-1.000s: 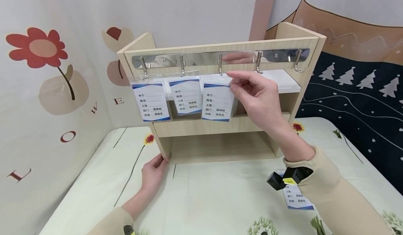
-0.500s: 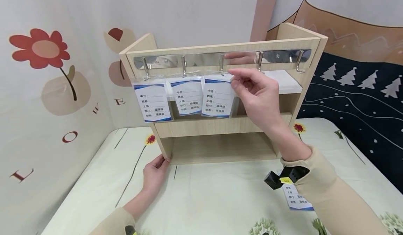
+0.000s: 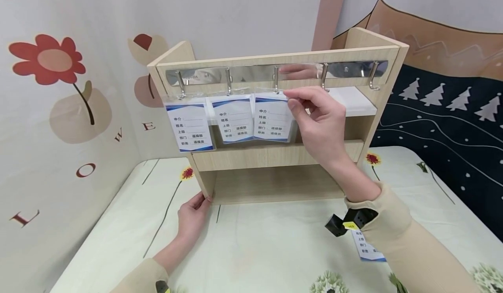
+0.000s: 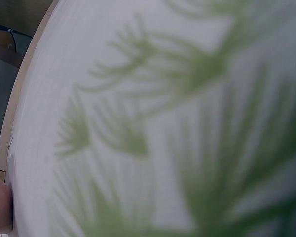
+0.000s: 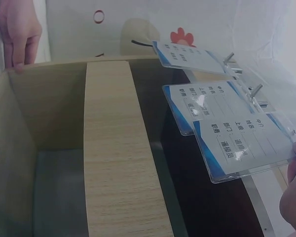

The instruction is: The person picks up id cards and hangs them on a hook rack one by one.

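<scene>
Badge holder (image 3: 273,118), third from the left on the hook rail (image 3: 275,71), is pinched at its top right corner by the right hand (image 3: 318,118). It seems light, flexible and slippery, best held near its slot. The shelf unit's (image 3: 275,155) near-left corner is steadied by the left hand's (image 3: 191,216) relaxed fingers.

Beige long sleeves (image 3: 408,245), black wrist cam w/ yellow sticker (image 3: 349,224), bare hands

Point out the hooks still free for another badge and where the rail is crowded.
Two hooks are bare: the fourth hook, just right of the right hand, and the fifth hook by the shelf's right post. The left three hooks are crowded; their badges overlap, and the third badge is pinched.
</scene>
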The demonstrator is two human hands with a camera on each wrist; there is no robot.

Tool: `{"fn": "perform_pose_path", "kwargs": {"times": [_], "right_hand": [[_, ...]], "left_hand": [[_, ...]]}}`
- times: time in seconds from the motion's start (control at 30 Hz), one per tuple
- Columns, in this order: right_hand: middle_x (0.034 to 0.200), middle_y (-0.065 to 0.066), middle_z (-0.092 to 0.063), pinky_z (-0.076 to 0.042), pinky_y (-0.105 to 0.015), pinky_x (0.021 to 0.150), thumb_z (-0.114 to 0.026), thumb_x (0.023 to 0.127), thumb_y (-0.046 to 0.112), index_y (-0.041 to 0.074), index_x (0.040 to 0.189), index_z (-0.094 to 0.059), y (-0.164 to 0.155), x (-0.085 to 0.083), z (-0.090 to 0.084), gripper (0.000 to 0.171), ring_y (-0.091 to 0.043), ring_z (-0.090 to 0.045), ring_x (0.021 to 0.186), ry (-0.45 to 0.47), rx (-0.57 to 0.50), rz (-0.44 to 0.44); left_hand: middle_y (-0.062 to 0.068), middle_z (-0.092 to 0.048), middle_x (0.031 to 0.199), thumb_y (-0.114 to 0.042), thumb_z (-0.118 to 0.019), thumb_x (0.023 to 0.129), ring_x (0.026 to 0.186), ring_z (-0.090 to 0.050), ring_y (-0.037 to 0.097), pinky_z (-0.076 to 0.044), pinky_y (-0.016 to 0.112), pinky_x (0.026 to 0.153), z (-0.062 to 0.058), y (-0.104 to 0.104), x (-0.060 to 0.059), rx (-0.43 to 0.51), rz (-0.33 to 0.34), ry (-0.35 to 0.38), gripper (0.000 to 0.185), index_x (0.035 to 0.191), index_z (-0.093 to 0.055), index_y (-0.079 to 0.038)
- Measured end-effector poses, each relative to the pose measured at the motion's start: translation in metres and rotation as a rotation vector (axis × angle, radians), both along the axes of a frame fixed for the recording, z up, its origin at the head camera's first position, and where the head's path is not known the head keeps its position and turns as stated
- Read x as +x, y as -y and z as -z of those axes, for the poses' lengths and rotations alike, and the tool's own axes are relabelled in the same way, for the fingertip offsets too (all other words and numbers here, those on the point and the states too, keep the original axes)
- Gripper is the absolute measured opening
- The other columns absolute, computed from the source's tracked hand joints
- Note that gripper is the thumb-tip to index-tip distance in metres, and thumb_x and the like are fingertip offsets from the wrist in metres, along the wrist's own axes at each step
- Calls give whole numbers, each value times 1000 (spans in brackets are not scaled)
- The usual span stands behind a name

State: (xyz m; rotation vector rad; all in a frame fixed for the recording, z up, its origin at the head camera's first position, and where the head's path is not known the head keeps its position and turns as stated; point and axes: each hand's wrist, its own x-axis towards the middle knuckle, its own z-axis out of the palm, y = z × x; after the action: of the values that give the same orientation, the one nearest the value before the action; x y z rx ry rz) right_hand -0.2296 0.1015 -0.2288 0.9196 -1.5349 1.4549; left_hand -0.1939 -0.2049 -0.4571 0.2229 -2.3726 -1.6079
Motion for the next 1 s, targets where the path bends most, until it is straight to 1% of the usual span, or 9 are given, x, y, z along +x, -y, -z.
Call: {"fn": "perform_pose_path", "kwargs": {"times": [0.13, 0.3, 0.4, 0.5, 0.63, 0.77, 1.0], "right_hand": [[100, -23, -69, -51, -19, 74, -65, 90, -17, -15, 105, -72, 2, 1, -1, 16, -11, -60, 87, -22, -2, 13], [99, -21, -68, -49, -19, 73, -64, 91, -16, -14, 106, -72, 5, 3, -1, 17, -12, -58, 86, -46, -5, 34], [100, -20, -68, -53, -21, 78, -63, 91, -16, -14, 106, -72, 7, 4, -2, 17, -12, -61, 90, -44, -17, 34], [103, -18, -68, -54, -21, 80, -63, 93, -15, -15, 107, -71, 8, 3, -1, 17, -14, -63, 95, -33, -26, 33], [105, -15, -68, -53, -18, 75, -63, 93, -15, -14, 109, -71, 9, 3, 0, 18, -14, -63, 93, -14, -35, 37], [106, -18, -68, -53, -18, 75, -63, 93, -15, -13, 113, -71, 9, 4, 0, 21, -11, -63, 94, 3, -29, 40], [106, -18, -67, -54, -16, 76, -63, 95, -13, -11, 116, -71, 8, 4, 3, 23, -10, -64, 90, 88, -23, 56]], "left_hand": [[24, -62, 134, -5, -61, 101, 122, -63, 34, -54, 21, 92, -1, 0, 0, 9, 3, 6, 39, 138, -59, 7], [23, -62, 133, -6, -61, 102, 122, -63, 34, -54, 21, 92, -1, 0, 0, 4, 0, 9, 39, 138, -59, 6], [23, -63, 134, -7, -61, 102, 122, -63, 34, -54, 22, 92, 0, 1, -1, -12, 0, 6, 39, 139, -59, 6], [23, -63, 134, -7, -62, 102, 122, -63, 33, -54, 23, 93, 1, 2, -2, -18, -1, 2, 39, 139, -59, 6], [22, -63, 134, -8, -62, 102, 122, -63, 33, -54, 22, 92, 1, 3, -2, -21, -1, 2, 39, 139, -59, 6], [22, -63, 134, -8, -62, 102, 122, -63, 32, -54, 19, 91, 1, 3, -2, -28, -1, 1, 39, 139, -59, 5], [21, -63, 134, -8, -62, 102, 122, -63, 32, -54, 23, 93, 1, 2, -2, -24, 6, -2, 39, 139, -59, 4]]}}
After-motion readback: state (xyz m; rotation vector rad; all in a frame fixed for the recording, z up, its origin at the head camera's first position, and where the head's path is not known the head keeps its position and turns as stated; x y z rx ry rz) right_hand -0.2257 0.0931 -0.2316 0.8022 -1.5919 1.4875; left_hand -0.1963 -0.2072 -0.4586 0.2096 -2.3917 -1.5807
